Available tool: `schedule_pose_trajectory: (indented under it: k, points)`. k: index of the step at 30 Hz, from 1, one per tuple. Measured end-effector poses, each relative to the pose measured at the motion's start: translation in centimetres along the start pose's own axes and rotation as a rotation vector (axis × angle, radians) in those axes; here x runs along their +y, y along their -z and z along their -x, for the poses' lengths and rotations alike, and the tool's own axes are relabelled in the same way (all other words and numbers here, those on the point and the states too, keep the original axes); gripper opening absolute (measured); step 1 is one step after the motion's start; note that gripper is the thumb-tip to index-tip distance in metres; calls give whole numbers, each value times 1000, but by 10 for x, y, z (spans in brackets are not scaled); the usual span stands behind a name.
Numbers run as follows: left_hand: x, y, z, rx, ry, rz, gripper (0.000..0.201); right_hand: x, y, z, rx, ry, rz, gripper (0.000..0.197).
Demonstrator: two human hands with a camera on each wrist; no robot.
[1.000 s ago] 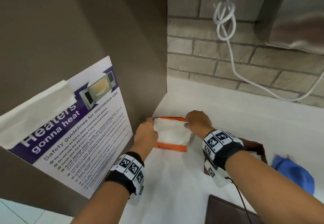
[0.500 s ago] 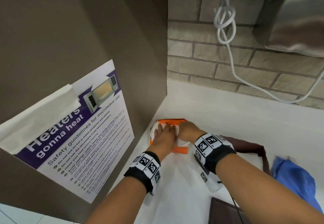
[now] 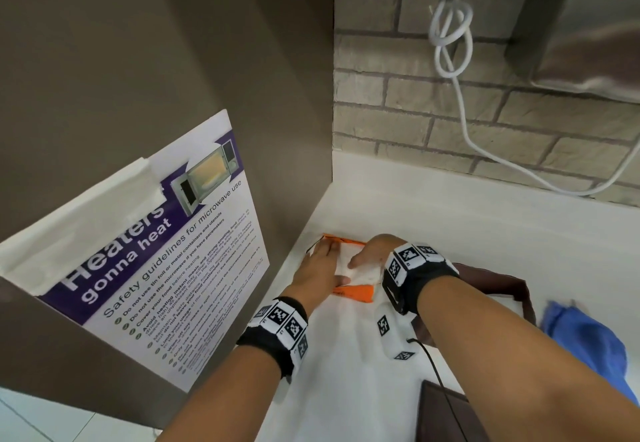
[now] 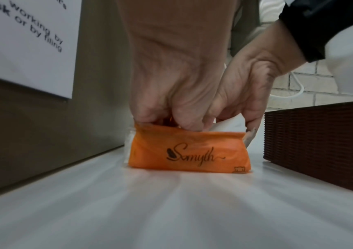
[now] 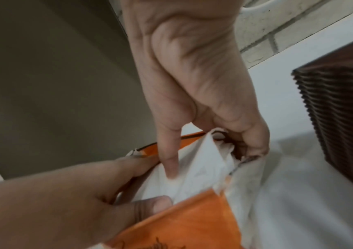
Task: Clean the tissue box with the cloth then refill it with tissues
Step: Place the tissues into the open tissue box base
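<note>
An orange tissue pack (image 3: 356,292) (image 4: 188,153) lies on the white counter in the corner, its top torn open over white tissues (image 3: 363,273) (image 5: 201,165). My left hand (image 3: 322,268) (image 4: 171,84) reaches over the pack's left part, thumb and fingers curled into the opening and gripping the wrapper edge. My right hand (image 3: 374,254) (image 5: 203,101) grips the right end of the tissue stack, its index finger pressed on top. The brown ribbed tissue box (image 3: 519,289) (image 4: 320,148) stands just right of the pack, partly hidden by my right arm. The blue cloth (image 3: 588,344) lies further right.
A brown panel with a microwave safety poster (image 3: 166,251) walls in the left side. A brick wall with a knotted white cable (image 3: 450,43) runs behind. A dark brown lid (image 3: 446,414) lies near the counter's front edge, under my right forearm.
Both hands have come in from the two ends of the pack to its open top. The left hand now lies over the tissues, and the right grips the stack's right end.
</note>
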State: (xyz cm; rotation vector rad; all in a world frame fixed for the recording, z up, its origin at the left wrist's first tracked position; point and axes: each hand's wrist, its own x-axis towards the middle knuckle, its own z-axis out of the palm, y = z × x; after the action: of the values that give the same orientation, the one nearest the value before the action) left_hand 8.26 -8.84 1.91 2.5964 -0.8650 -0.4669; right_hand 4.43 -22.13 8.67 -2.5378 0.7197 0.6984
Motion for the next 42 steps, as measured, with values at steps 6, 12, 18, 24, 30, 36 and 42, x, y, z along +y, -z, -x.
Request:
schedule_pose_trajectory:
  k: [6, 12, 18, 24, 30, 36, 42]
  points:
    - [-3, -1, -4, -38, -12, 59, 81, 6, -2, 1, -79, -42, -205, 48]
    - [-10, 1, -6, -21, -56, 150, 84, 23, -27, -8, -83, -41, -850, 63]
    - [-11, -2, -9, 19, -44, 177, 82, 28, -46, -30, -60, -68, -884, 105]
    - [-13, -5, -12, 20, -63, 166, 83, 15, -36, -7, 74, -172, -840, 58]
    - [-16, -8, -14, 12, -86, 153, 81, 11, -44, -3, 169, -212, -756, 79]
    - [-16, -9, -12, 28, -78, 142, 81, 19, -43, -8, 76, -129, -967, 55]
    - [-16, -3, -7, 19, -82, 221, 82, 19, -46, 1, 29, -108, -1060, 62]
